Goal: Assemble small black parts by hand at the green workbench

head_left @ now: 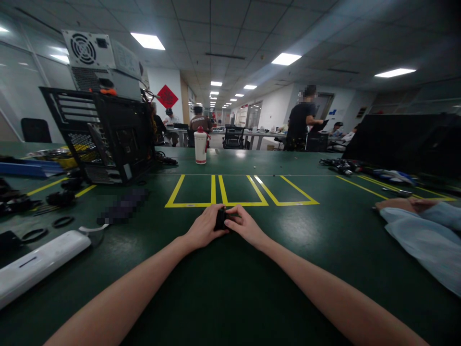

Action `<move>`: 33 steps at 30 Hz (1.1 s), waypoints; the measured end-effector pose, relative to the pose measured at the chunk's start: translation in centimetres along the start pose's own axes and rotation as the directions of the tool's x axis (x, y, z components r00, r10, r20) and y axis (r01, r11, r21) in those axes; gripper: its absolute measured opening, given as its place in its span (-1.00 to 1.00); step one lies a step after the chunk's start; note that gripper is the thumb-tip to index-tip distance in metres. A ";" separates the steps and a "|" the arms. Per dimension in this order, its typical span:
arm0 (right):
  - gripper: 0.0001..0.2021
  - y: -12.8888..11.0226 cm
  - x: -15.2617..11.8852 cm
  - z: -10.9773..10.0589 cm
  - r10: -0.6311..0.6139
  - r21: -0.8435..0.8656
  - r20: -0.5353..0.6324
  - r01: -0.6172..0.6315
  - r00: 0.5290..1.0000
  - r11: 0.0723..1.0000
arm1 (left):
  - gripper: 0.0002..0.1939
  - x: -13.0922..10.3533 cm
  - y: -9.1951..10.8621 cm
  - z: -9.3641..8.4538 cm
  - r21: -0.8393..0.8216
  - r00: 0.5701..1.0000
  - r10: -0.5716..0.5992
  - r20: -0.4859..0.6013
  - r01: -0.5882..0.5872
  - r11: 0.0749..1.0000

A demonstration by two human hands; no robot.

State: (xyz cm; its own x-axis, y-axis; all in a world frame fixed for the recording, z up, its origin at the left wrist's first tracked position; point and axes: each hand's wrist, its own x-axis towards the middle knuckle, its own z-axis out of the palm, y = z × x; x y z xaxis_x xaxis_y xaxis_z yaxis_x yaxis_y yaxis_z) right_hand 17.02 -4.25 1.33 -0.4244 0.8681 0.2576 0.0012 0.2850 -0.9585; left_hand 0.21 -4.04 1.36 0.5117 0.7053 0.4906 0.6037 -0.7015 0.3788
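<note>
Between my two hands, just in front of the yellow tape outlines, is a small black object [221,219]; its kind is too dark and covered to make out. My left hand [206,226] wraps around its left side, thumb low and fingers over the top. From the right, the fingertips of my right hand [245,226] pinch the same object. Both hands are close to the green tabletop [230,288]. Most of the black object is hidden behind my fingers.
At left stand an open black computer case [118,134] with power supplies [104,55] on it, and a white elongated device [43,264]. A white tumbler [200,146] stands beyond the yellow tape [216,205]. At right, another person's sleeve [425,230] rests near cables [338,166].
</note>
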 end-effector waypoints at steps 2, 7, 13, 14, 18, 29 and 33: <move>-0.79 0.0 0.0 0.0 0.003 -0.006 -0.013 -0.003 1.000 1.000 | -0.39 0.0 0.0 0.0 0.003 1.000 -0.001 -0.001 0.001 1.000; -0.71 0.2 0.2 0.0 -0.009 -0.068 -0.066 0.004 0.998 0.998 | -0.37 0.0 -0.2 0.2 0.015 1.000 -0.001 -0.005 0.001 1.000; -0.69 0.3 0.3 -0.1 -0.015 -0.045 -0.015 0.014 1.000 0.999 | -0.38 0.0 -0.4 0.3 0.023 1.000 0.011 -0.003 -0.011 1.000; -0.70 0.3 0.2 -0.1 -0.015 -0.032 -0.009 0.015 1.000 0.999 | -0.38 0.1 -0.4 0.3 0.019 1.000 0.012 -0.004 -0.012 1.000; -0.78 0.2 0.2 -0.1 -0.018 -0.036 -0.044 0.016 0.999 0.999 | -0.37 0.1 -0.3 0.3 0.016 1.000 0.006 -0.008 -0.006 1.000; -0.72 -0.1 0.3 -0.4 -0.015 -0.157 -0.040 0.009 0.999 0.988 | -0.37 0.0 -0.3 0.4 0.012 0.999 0.024 -0.024 -0.024 1.000; -0.73 0.0 0.2 -0.3 -0.017 -0.092 0.001 0.017 1.000 0.996 | -0.39 0.0 -0.2 0.3 0.003 1.000 0.022 -0.018 -0.021 1.000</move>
State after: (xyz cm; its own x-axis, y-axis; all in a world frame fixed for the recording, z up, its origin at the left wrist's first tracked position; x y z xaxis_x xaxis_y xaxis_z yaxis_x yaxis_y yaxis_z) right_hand 17.16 -3.94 1.42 -0.4256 0.8626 0.2733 0.0773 0.3356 -0.9388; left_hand 0.24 -3.85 1.05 0.5135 0.6881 0.5126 0.5944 -0.7162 0.3659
